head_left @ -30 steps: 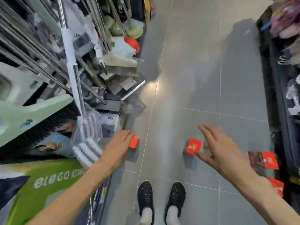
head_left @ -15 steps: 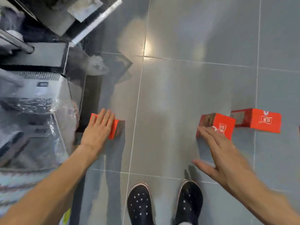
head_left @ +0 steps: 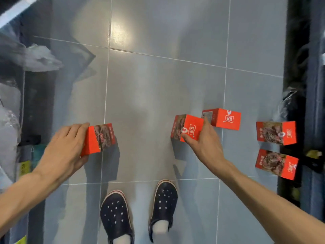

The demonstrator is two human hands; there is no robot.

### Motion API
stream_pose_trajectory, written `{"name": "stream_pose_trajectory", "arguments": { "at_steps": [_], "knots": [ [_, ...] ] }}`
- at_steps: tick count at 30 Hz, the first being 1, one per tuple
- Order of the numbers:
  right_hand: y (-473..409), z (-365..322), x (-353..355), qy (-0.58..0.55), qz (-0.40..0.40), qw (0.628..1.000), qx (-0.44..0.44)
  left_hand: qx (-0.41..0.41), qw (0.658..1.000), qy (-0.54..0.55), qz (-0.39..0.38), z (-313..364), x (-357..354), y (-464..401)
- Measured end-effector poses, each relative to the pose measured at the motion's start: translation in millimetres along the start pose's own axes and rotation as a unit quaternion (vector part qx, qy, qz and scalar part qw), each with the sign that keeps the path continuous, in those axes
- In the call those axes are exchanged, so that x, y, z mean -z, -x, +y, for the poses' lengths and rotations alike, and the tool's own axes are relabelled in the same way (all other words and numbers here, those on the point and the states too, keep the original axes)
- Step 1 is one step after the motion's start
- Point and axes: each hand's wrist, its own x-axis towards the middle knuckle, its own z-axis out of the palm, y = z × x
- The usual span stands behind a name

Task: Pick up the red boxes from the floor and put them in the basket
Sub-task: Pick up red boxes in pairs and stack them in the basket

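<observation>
Several red boxes with a food picture lie on the grey tiled floor. My left hand (head_left: 65, 152) grips one red box (head_left: 100, 138) at the left, tilted up off the tiles. My right hand (head_left: 204, 145) holds a second red box (head_left: 187, 127) between thumb and fingers. Just behind it a third red box (head_left: 225, 118) rests on the floor. Two more red boxes lie at the right, one (head_left: 276, 132) above the other (head_left: 277, 163), against the dark shelf base. No basket is in view.
My two dark clogs (head_left: 116, 215) stand between my arms at the bottom. A shelf with plastic-wrapped goods (head_left: 10, 120) lines the left side. A dark shelf base (head_left: 299, 85) runs along the right. Grey tiles (head_left: 158, 76) stretch ahead.
The view has dropped closer to the floor. My left hand has closed on the left box and tipped it up. My right hand has taken hold of the middle box.
</observation>
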Motion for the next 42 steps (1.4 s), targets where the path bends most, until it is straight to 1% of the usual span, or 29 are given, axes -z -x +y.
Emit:
{"name": "stream_pose_trajectory", "arguments": {
  "at_steps": [2, 4, 6, 8, 10, 14, 17, 20, 25, 29, 33, 36, 38, 41, 42],
  "knots": [
    [-22, 9, -24, -0.059, -0.019, 0.993, -0.098, 0.004, 0.999, 0.035, 0.012, 14, -2, -1],
    [-43, 17, -53, -0.123, -0.026, 0.978, -0.167, 0.001, 0.998, 0.057, 0.027, 23, -9, -1],
    [-55, 17, -79, -0.162, -0.014, 0.963, -0.215, 0.004, 0.997, 0.072, 0.033, 29, -19, 0],
    [-61, 16, -94, -0.164, 0.017, 0.955, -0.246, 0.019, 0.995, 0.088, 0.035, 33, -28, 4],
    [-61, 16, -95, -0.157, 0.032, 0.954, -0.252, 0.037, 0.994, 0.103, 0.031, 37, -30, 8],
    [-44, 10, -56, -0.128, 0.003, 0.978, -0.167, 0.063, 0.990, 0.129, 0.018, 44, -8, 18],
    [-21, -7, 2, -0.138, -0.014, 0.987, -0.082, 0.064, 0.988, 0.141, 0.028, 49, 37, 28],
    [6, -37, 80, -0.127, -0.017, 0.992, -0.005, 0.062, 0.987, 0.138, 0.050, 56, 104, 39],
    [57, -90, 231, -0.065, -0.036, 0.993, 0.097, 0.032, 0.988, 0.113, 0.103, 72, 242, 71],
    [114, -140, 360, -0.043, -0.027, 0.981, 0.185, 0.001, 0.987, 0.090, 0.135, 89, 364, 113],
    [199, -186, 485, -0.024, -0.003, 0.967, 0.252, -0.002, 0.983, 0.086, 0.159, 113, 494, 190],
    [264, -216, 565, -0.012, 0.015, 0.954, 0.300, 0.003, 0.983, 0.053, 0.178, 132, 575, 254],
    [306, -232, 611, -0.026, 0.022, 0.943, 0.332, 0.021, 0.981, 0.057, 0.186, 147, 618, 299],
    [354, -251, 661, -0.040, 0.026, 0.927, 0.372, 0.054, 0.963, 0.096, 0.245, 166, 661, 361],
    [367, -258, 674, -0.035, 0.024, 0.921, 0.388, 0.060, 0.958, 0.093, 0.264, 170, 670, 377]
  ]
}}
